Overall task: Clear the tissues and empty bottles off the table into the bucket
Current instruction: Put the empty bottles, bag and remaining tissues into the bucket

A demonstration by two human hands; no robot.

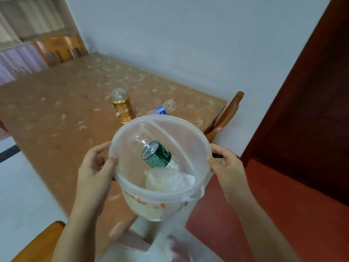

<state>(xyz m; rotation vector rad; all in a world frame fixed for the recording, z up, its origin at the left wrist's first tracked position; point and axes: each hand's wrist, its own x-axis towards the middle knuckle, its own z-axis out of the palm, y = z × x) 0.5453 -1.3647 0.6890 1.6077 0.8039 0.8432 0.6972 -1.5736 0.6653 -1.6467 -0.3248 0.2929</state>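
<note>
I hold a translucent plastic bucket (196, 137) in the air over the table's near corner. My left hand (95, 169) grips its left rim and my right hand (225, 165) grips its right rim. Inside lie a clear bottle with a green label (157, 155) and crumpled white tissues (170, 179). A thin handle crosses the bucket's mouth. On the table (56, 114) beyond the bucket lies an empty clear bottle with a blue label (164, 108), on its side.
A gold lantern-like lamp with a clear bulb top (121, 105) stands on the table just behind the bucket. A wooden chair back (224, 116) rises at the table's right edge. A dark red door (311, 101) is on the right, a wall behind.
</note>
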